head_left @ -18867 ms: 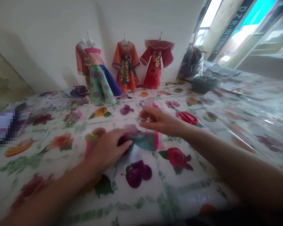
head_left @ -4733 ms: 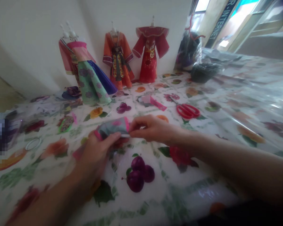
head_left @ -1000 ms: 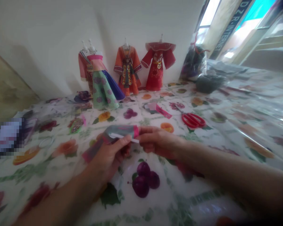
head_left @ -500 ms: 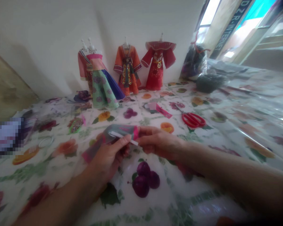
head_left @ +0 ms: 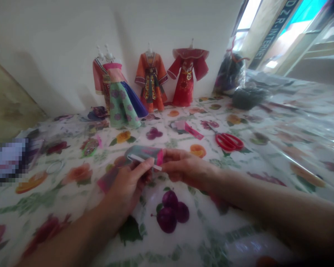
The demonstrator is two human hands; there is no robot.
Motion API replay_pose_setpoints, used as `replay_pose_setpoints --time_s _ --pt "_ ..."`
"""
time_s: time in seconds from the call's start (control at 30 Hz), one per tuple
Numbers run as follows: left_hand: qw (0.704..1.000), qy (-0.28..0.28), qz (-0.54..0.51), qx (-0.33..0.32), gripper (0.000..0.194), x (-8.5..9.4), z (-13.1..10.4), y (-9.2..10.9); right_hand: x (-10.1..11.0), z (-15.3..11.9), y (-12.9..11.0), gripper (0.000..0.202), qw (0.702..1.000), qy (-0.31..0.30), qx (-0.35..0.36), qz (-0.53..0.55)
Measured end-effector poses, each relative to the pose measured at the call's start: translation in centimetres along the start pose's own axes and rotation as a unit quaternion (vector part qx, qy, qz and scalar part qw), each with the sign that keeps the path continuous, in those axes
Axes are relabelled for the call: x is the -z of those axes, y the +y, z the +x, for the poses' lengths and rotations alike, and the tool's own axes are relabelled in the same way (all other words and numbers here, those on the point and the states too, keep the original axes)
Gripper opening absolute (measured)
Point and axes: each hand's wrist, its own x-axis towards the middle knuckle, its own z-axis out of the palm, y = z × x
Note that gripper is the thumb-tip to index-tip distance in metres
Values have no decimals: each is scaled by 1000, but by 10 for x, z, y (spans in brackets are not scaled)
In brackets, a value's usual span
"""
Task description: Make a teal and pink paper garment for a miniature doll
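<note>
A grey-green cloth piece with pink edging (head_left: pixel 141 151) is in the left hand (head_left: pixel 129 183), held just above the bench (head_left: pixel 225 244) or resting on it; the blur leaves that unclear. The left grip is closed on the cloth, its thumb lying across a narrow white strip (head_left: pixel 135 158) at the near side.

The key relation is along that strip. Its long axis runs aslant, from beyond the left thumb down rightward, and its free end sticks out just past the thumb, toward the right hand (head_left: pixel 189 167). The thumb crosses it near that end, so the left hand covers the strip while the right fingertips are closest to its tip. The right grip is narrow, fingers at the cloth's pink end, one passing behind it; whether they pinch the cloth, the strip or only touch, I cannot tell.

Beyond the right hand, well apart, lie red-handled scissors (head_left: pixel 228 142), blades angled away to the left, and a pink scrap (head_left: pixel 193 130). The right hand is nearer to both. Small dresses on stands (head_left: pixel 151 79) line the wall behind.
</note>
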Motion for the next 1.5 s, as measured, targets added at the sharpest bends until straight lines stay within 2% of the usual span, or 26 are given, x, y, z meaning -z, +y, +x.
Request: replay_pose_setpoints --time_s 0.5,1.03,1.33,1.5 --pt "999 19 27 -6 24 0 0 2 -7 -2 -4 21 998 36 13 -46" --pt "992 43 105 -56 24 -1 0 1 -7 -3 -5 17 994 25 22 -106" --pt "991 49 108 -63 26 2 0 1 -5 -4 -6 19 994 17 13 -107" --pt "990 50 116 -64 29 1 0 2 -5 -4 -5 28 992 30 19 -125"
